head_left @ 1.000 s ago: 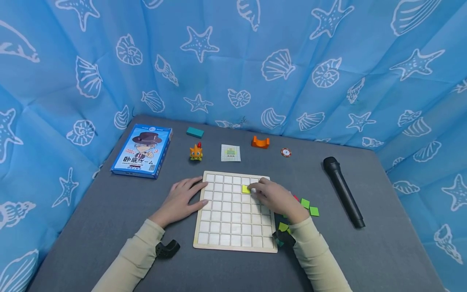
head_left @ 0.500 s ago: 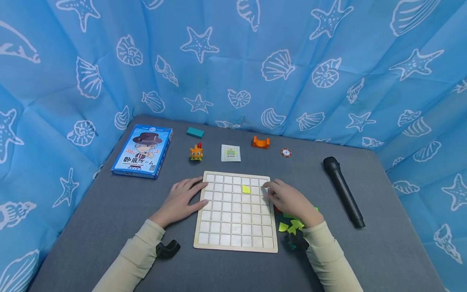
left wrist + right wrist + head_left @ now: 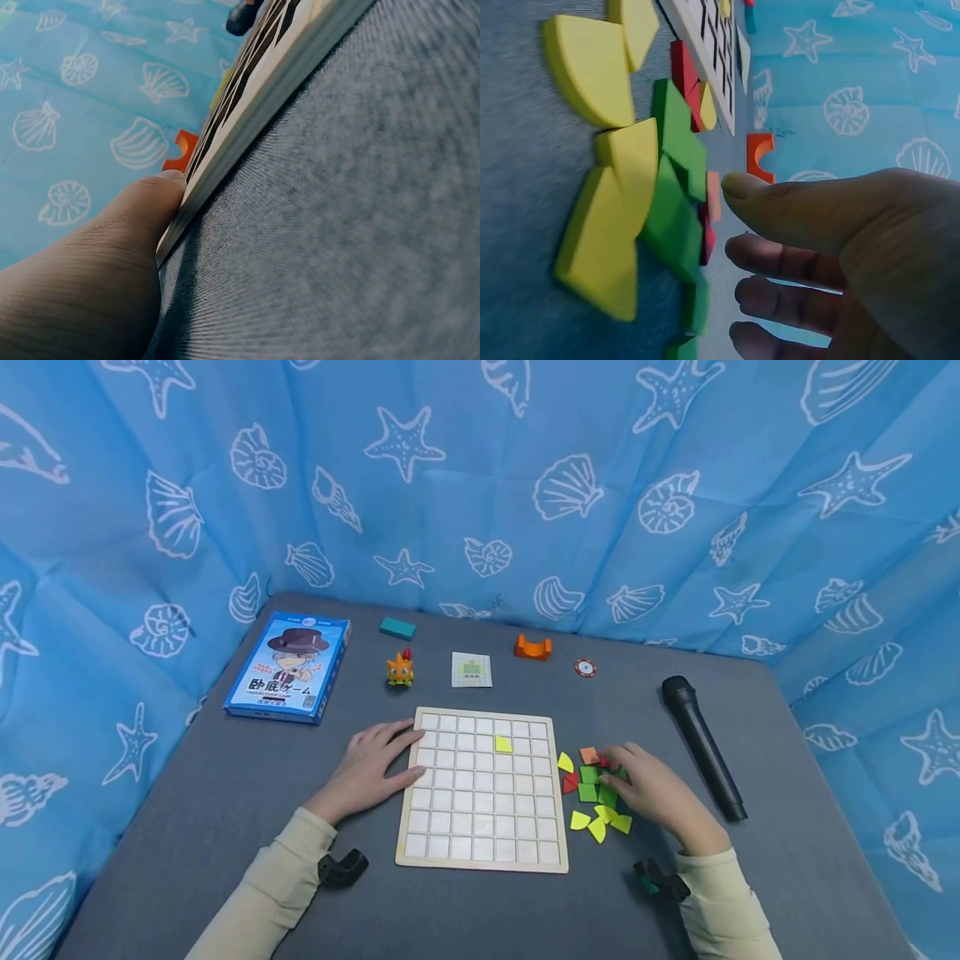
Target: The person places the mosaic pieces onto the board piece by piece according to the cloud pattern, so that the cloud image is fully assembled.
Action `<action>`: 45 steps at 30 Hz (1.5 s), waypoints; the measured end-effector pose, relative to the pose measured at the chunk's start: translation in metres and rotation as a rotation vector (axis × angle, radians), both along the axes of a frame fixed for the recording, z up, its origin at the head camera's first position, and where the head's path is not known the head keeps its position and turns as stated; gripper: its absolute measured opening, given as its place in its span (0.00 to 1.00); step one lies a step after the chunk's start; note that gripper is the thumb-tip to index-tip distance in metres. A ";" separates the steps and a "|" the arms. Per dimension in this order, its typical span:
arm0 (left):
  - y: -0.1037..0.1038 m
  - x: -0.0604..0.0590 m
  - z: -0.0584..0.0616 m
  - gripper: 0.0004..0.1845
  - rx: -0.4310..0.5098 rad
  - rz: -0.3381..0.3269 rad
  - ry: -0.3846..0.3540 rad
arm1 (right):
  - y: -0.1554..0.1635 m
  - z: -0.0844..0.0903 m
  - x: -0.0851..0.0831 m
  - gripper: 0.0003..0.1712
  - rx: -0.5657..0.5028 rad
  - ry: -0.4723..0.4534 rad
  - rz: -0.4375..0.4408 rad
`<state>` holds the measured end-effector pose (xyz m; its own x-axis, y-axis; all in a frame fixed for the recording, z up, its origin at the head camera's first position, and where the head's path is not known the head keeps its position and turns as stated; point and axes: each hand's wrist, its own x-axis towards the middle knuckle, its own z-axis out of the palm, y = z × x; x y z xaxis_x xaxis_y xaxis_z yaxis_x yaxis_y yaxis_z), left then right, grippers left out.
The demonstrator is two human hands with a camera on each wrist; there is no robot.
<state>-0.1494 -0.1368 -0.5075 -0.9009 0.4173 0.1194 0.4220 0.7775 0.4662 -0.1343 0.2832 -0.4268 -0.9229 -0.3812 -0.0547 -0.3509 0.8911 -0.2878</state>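
- Presently, the right hand (image 3: 658, 793) lies over the loose tiles (image 3: 597, 793) to the right of the board (image 3: 482, 793); its fingers (image 3: 780, 262) are extended and relaxed, gripping nothing.
- Right wrist view: the fingertips sit just above the far side of the pile, nearest the green tiles (image 3: 676, 187); whether they touch cannot be told.
- Yellow tiles (image 3: 607, 187) lie on the near side of the pile, away from the fingertips; red pieces (image 3: 684, 75) lie toward the board's edge.
- An orange tile (image 3: 588, 755) sits at the far end of the pile, just beside the fingertips.
- The left hand (image 3: 371, 768) rests flat on the table (image 3: 187, 827) at the board's left edge, fingers straight, holding nothing.
- Left wrist view: the thumb (image 3: 142, 206) presses against the board's side.
- On the board, one yellow square (image 3: 503, 744) sits in the second row from the far edge, right of centre, well apart from both hands.
- Beyond the board: a pattern card (image 3: 472, 669), a toy figure (image 3: 400, 669), an orange block (image 3: 533, 647), a teal block (image 3: 397, 627) and a chip (image 3: 586, 667).
- A blue box (image 3: 288, 667) lies far left; a microphone (image 3: 702, 747) lies right of the tiles, near the right hand but apart from it.
- A blue seashell-print cloth (image 3: 480, 485) surrounds the table.
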 end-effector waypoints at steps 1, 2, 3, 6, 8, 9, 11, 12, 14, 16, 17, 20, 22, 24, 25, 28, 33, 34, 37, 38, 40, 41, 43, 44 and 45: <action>0.000 0.000 0.000 0.34 -0.002 0.002 -0.003 | 0.001 -0.001 0.000 0.19 0.000 0.003 0.002; 0.000 -0.001 0.000 0.34 -0.006 0.003 -0.004 | 0.002 -0.002 0.000 0.19 -0.002 0.008 0.003; -0.001 -0.001 0.000 0.34 -0.011 0.003 -0.004 | 0.003 -0.003 0.000 0.18 -0.006 0.015 0.007; -0.001 -0.002 -0.001 0.35 -0.014 0.003 -0.009 | 0.004 -0.009 -0.004 0.17 -0.020 0.053 0.020; -0.001 -0.002 -0.001 0.35 -0.010 -0.005 -0.002 | 0.005 -0.013 -0.007 0.16 -0.020 0.081 0.025; -0.001 -0.002 -0.001 0.34 -0.007 -0.008 0.002 | 0.006 -0.015 -0.009 0.16 -0.022 0.091 0.028; 0.000 -0.002 -0.002 0.34 -0.003 -0.014 0.013 | 0.006 -0.017 -0.012 0.15 -0.021 0.101 0.028; 0.000 -0.002 -0.001 0.34 -0.001 -0.016 0.018 | 0.006 -0.018 -0.013 0.15 -0.024 0.104 0.032; 0.001 -0.002 -0.001 0.34 0.001 -0.017 0.024 | 0.005 -0.019 -0.017 0.14 -0.024 0.104 0.039; 0.001 -0.002 -0.001 0.34 -0.001 -0.015 0.021 | 0.004 -0.019 -0.020 0.13 -0.022 0.097 0.043; 0.001 -0.001 -0.001 0.34 -0.002 -0.015 0.020 | 0.004 -0.019 -0.022 0.13 -0.021 0.095 0.044; 0.000 -0.001 -0.001 0.34 -0.001 -0.013 0.014 | 0.001 -0.020 -0.027 0.12 -0.005 0.088 0.040; 0.000 -0.001 -0.001 0.34 -0.001 -0.011 0.016 | -0.002 -0.019 -0.030 0.13 0.006 0.087 0.034; 0.000 -0.001 -0.002 0.34 -0.003 -0.008 0.017 | -0.005 -0.020 -0.033 0.13 0.023 0.090 0.025; 0.000 -0.001 -0.002 0.34 -0.004 -0.007 0.016 | -0.007 -0.020 -0.033 0.14 0.034 0.092 0.019; -0.001 -0.001 -0.003 0.34 -0.010 -0.003 0.003 | -0.011 -0.021 -0.034 0.15 0.053 0.095 0.016; -0.002 -0.001 -0.003 0.34 -0.022 0.000 -0.012 | -0.013 -0.023 -0.035 0.15 0.049 0.117 0.038; -0.002 0.000 -0.003 0.34 -0.019 0.000 -0.011 | -0.013 -0.023 -0.035 0.15 0.047 0.122 0.040; -0.002 0.000 -0.003 0.34 -0.016 -0.001 -0.005 | -0.013 -0.023 -0.036 0.14 0.046 0.129 0.043; -0.002 0.000 -0.003 0.34 -0.015 -0.002 -0.003 | -0.013 -0.023 -0.036 0.14 0.048 0.128 0.042; -0.001 0.000 -0.002 0.34 -0.013 -0.004 -0.001 | -0.015 -0.023 -0.037 0.14 0.042 0.127 0.040; -0.001 0.000 -0.002 0.34 -0.015 -0.005 0.000 | -0.016 -0.022 -0.037 0.15 0.036 0.127 0.040; -0.001 0.000 -0.002 0.34 -0.015 -0.005 0.000 | -0.020 -0.020 -0.037 0.16 0.016 0.130 0.042; -0.001 0.000 -0.002 0.34 -0.013 -0.006 -0.001 | -0.023 -0.018 -0.037 0.16 0.005 0.133 0.043; -0.001 0.000 -0.002 0.34 -0.013 -0.006 -0.003 | -0.026 -0.017 -0.037 0.15 -0.004 0.137 0.044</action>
<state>-0.1498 -0.1375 -0.5092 -0.8988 0.4240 0.1115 0.4252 0.7811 0.4573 -0.1712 0.2571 -0.4438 -0.9039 -0.4216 0.0725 -0.4262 0.8728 -0.2376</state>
